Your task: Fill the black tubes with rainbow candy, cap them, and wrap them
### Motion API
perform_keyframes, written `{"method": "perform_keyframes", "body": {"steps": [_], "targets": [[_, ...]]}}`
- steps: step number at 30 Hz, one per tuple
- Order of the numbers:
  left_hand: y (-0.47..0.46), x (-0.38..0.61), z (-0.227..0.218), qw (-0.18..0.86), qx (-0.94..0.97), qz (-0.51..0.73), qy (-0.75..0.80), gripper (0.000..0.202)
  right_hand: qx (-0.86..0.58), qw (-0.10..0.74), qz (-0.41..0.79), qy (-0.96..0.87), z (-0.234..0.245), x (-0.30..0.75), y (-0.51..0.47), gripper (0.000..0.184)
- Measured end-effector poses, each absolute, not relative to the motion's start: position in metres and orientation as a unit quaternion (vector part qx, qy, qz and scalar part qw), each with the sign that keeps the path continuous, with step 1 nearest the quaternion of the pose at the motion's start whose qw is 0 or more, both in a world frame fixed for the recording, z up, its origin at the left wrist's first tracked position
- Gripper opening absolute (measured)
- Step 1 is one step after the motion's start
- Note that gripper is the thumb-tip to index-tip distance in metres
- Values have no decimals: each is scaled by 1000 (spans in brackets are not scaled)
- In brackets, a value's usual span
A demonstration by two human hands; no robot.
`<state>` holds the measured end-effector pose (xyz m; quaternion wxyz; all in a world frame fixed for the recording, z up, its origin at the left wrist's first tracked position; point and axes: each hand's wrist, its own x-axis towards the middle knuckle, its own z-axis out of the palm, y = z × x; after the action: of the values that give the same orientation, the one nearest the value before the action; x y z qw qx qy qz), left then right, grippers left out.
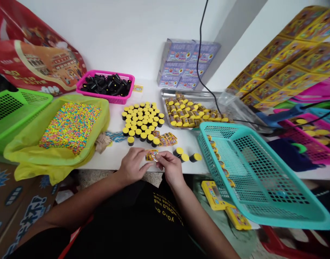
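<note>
My left hand (132,166) and my right hand (170,167) meet at the near edge of the white table (113,153). Both pinch a small yellow-and-orange sticker (151,155) held between them. Just right of my right hand stand three small black tubes with yellow caps (186,155). Behind the hands lies a short pile of the same stickers (166,139), and beyond it a cluster of several yellow-capped black tubes (142,120).
A yellow bag of coloured candy beads (70,126) sits left, beside a green basket (10,111). A pink basket of black tubes (107,86) is at the back. A metal tray of labelled tubes (192,113) and a tilted teal basket (257,176) lie right.
</note>
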<state>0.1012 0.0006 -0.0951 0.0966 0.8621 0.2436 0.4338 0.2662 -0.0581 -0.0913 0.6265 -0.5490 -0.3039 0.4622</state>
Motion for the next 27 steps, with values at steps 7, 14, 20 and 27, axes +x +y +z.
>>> {"method": "perform_keyframes", "body": {"steps": [7, 14, 20, 27], "targets": [[12, 96, -88, 574, 647, 329, 379, 35, -570, 572, 433, -400, -96, 259, -55, 28], [16, 93, -98, 598, 589, 349, 417, 40, -715, 411, 7, -566, -102, 283, -17, 36], [17, 85, -97, 479, 674, 395, 401, 33, -726, 401, 37, -557, -106, 294, 2, 24], [20, 79, -91, 375, 769, 379, 351, 23, -550, 588, 407, -431, -69, 283, -31, 25]]}}
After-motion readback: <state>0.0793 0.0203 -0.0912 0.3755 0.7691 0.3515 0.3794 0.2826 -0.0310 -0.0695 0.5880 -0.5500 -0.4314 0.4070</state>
